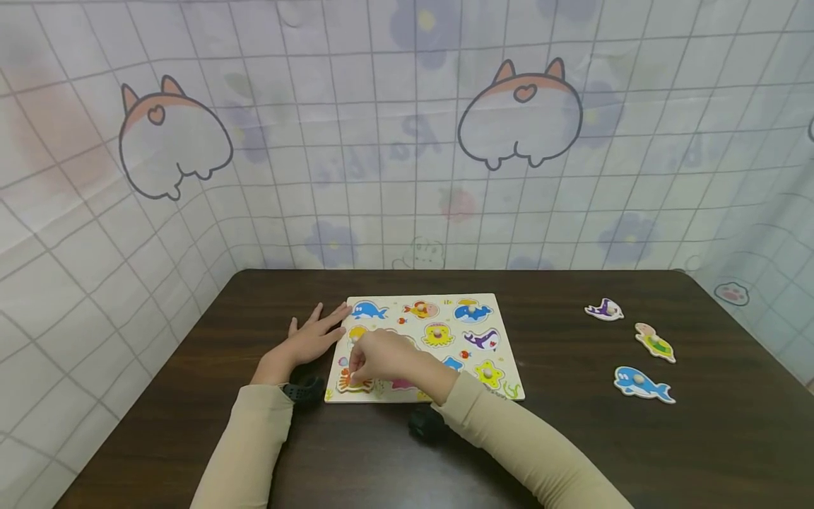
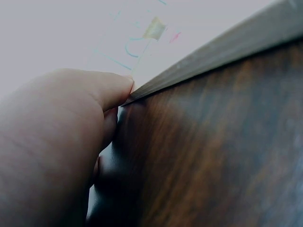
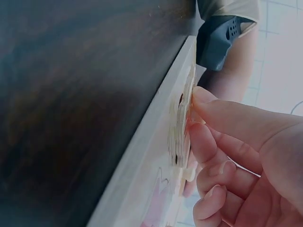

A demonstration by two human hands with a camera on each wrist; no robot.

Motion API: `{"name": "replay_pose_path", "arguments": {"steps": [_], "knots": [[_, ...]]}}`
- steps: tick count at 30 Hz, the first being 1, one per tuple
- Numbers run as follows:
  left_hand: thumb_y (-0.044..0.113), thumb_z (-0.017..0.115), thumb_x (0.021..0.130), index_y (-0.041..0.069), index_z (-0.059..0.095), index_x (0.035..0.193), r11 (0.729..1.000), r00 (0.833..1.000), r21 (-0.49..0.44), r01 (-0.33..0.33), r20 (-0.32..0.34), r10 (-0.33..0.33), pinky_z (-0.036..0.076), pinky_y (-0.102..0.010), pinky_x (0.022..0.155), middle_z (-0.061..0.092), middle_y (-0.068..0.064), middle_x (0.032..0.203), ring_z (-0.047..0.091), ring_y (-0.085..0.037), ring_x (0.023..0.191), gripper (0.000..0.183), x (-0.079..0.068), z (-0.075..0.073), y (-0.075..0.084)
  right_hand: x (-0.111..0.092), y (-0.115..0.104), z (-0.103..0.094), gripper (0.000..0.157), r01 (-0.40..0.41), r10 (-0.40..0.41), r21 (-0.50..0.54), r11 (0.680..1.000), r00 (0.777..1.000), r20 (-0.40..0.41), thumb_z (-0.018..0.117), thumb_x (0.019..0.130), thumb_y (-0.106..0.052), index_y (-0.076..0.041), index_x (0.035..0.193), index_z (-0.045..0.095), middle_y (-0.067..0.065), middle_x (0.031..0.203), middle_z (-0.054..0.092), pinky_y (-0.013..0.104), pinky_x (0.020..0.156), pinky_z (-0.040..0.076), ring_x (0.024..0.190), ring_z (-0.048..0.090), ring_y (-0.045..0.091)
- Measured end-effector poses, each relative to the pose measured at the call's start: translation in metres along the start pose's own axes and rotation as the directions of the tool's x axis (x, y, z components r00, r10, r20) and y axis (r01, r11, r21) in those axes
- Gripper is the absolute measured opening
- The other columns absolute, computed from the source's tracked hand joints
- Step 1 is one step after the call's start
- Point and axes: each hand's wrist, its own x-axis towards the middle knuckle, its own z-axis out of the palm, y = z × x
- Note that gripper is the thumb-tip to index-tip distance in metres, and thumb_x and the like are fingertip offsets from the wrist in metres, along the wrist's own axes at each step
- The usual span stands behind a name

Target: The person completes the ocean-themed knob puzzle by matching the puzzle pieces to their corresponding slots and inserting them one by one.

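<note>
Pinches an orange crab piece [image 1: 345, 384] between thumb and finger of the right hand [image 1: 385, 355], at the near left corner of the puzzle board [image 1: 445, 316], just inside its left and near edges. Shows the piece edge-on in the right wrist view, low against the board's face; cannot tell whether fully seated. Reaches in over the board's near edge with the right forearm, covering part of its middle.

Rests the left hand [image 1: 310, 342] along the board's left edge, toward the far left corner, fingers spread apart and fairly straight, one tip touching the rim. Includes on the board a knobbed octopus piece [image 1: 437, 335] near the middle and a starfish piece [image 1: 489, 374] by the near right corner.

Leaves a broad stretch of bench [image 1: 559, 438] beyond the board's right edge, only a narrow strip past the far edge. Farther right of the board, well apart, has a purple-and-white piece [image 1: 604, 309], a turtle piece [image 1: 655, 343] and a blue whale piece [image 1: 644, 385]. Behind the board, hangs in folds as a gridded cloth [image 1: 381, 201].
</note>
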Motion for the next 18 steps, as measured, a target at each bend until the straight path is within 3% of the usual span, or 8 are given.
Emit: {"name": "replay_pose_path", "arguments": {"steps": [18], "knots": [[0.039,0.04,0.112,0.016,0.025,0.165,1.0,1.0,-0.009,0.02,0.001,-0.02,-0.015,-0.077,0.109,0.015,-0.011,0.17,-0.007,-0.044,0.154,0.06,-0.0005,-0.0003,0.0015,-0.0011,-0.0019,0.0008,0.02,0.01,-0.01,-0.035,0.999,1.0,0.013,0.084,0.089,-0.03,-0.022,0.073,0.073,-0.014,0.07,0.063,0.026,0.068,0.043,0.066,0.055,0.006]]}}
